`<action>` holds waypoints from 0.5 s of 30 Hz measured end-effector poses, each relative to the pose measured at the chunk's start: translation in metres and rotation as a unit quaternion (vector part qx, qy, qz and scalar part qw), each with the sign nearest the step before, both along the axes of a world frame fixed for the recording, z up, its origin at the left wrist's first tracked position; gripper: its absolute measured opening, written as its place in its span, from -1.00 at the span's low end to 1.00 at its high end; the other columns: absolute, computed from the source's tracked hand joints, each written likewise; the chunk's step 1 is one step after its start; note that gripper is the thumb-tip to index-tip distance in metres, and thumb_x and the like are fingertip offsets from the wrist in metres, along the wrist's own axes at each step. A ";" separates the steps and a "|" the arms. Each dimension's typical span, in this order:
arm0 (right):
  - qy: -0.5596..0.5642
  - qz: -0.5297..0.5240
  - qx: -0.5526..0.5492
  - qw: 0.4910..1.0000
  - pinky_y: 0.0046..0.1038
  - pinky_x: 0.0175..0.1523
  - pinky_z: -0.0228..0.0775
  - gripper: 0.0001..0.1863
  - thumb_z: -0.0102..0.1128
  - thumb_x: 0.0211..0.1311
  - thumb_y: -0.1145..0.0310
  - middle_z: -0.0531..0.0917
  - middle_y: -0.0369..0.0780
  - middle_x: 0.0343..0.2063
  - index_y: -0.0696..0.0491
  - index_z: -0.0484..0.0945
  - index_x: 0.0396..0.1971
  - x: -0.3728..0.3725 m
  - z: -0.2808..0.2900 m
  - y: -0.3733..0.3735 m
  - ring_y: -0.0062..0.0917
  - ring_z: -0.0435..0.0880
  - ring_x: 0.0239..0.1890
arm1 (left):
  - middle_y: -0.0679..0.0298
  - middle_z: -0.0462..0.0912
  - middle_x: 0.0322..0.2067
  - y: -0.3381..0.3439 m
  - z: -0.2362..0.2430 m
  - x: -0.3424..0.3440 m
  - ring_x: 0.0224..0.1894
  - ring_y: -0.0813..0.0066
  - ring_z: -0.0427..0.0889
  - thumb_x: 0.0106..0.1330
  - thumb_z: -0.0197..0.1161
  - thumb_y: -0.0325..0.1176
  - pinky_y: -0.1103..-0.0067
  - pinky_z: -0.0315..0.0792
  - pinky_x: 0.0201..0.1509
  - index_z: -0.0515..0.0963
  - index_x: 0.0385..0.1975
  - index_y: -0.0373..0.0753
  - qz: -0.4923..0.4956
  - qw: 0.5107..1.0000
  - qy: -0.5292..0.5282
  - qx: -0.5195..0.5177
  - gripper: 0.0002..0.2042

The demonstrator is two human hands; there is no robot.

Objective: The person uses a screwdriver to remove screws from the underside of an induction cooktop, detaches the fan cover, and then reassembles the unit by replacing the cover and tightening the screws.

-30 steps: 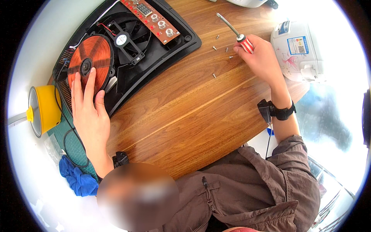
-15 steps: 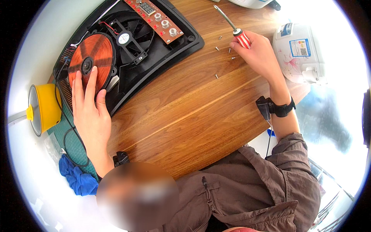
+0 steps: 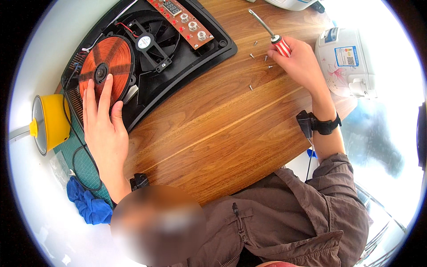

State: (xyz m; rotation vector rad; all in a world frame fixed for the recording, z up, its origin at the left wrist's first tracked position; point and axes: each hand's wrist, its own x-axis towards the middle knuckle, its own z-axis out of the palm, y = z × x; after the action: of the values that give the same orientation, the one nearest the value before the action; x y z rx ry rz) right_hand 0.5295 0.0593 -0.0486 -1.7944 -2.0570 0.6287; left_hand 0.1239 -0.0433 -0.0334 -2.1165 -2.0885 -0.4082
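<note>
My left hand (image 3: pixel 104 122) lies with fingers stretched over the lower part of a round copper coil (image 3: pixel 116 52). The coil sits in the opened black housing (image 3: pixel 178 82) of an induction cooker, beside a fan (image 3: pixel 155 38) and a brown circuit board (image 3: pixel 195 31) with a small display. On the right, my right hand (image 3: pixel 299 62) is closed round the red-and-white striped handle of a screwdriver (image 3: pixel 281 46). Its metal shaft points away to the upper left. Several small screws (image 3: pixel 252 56) lie on the table just left of that hand.
A white appliance with a flower print (image 3: pixel 340 62) stands at the right edge of the wooden table (image 3: pixel 200 138). Another white appliance (image 3: pixel 291 3) is at the far edge. To the left are a yellow pot (image 3: pixel 55 122), a black cable (image 3: pixel 75 167), a green mat (image 3: pixel 82 160) and a blue cloth (image 3: pixel 89 204).
The view has shifted very slightly. Both hands keep their places, the left on the coil and the right round the screwdriver.
</note>
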 end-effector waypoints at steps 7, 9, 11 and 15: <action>0.012 0.003 -0.022 1.000 -0.32 -0.25 0.48 -0.71 0.36 0.26 0.23 0.69 -0.04 -0.50 0.17 0.67 -0.25 -0.002 0.004 -0.003 -0.26 0.65 -0.46 | 0.13 0.30 0.49 0.000 0.001 0.000 0.51 0.03 0.28 0.58 0.06 -0.23 0.27 0.25 0.51 0.41 0.44 0.14 0.005 1.000 0.003 -0.016 -0.56; 0.032 0.013 -0.036 0.999 -0.34 -0.25 0.48 -0.73 0.37 0.26 0.24 0.69 -0.08 -0.51 0.17 0.68 -0.25 0.003 0.004 -0.004 -0.33 0.65 -0.47 | 0.13 0.30 0.49 0.000 0.002 0.000 0.51 0.02 0.28 0.58 0.06 -0.25 0.27 0.25 0.51 0.41 0.43 0.14 0.004 1.000 0.001 -0.014 -0.55; 0.034 0.013 -0.055 0.998 -0.37 -0.24 0.49 -0.74 0.37 0.25 0.26 0.69 -0.11 -0.52 0.17 0.69 -0.25 0.005 0.005 -0.005 -0.39 0.65 -0.46 | 0.13 0.30 0.49 0.000 0.002 0.001 0.51 0.02 0.28 0.57 0.07 -0.26 0.27 0.25 0.51 0.41 0.43 0.14 0.003 1.000 0.000 -0.013 -0.55; 0.042 0.024 -0.069 0.996 -0.40 -0.20 0.51 -0.78 0.36 0.24 0.31 0.71 -0.13 -0.48 0.16 0.70 -0.25 0.006 0.005 -0.012 -0.42 0.66 -0.43 | 0.12 0.29 0.49 0.000 0.001 0.000 0.51 0.02 0.28 0.57 0.07 -0.27 0.27 0.24 0.52 0.41 0.43 0.14 0.000 1.000 0.000 -0.012 -0.55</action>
State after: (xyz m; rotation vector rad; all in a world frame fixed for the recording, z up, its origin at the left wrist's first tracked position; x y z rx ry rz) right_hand 0.5358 0.0474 -0.0439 -1.7632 -2.0501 0.8644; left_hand 0.1239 -0.0437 -0.0323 -2.1291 -2.1047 -0.3838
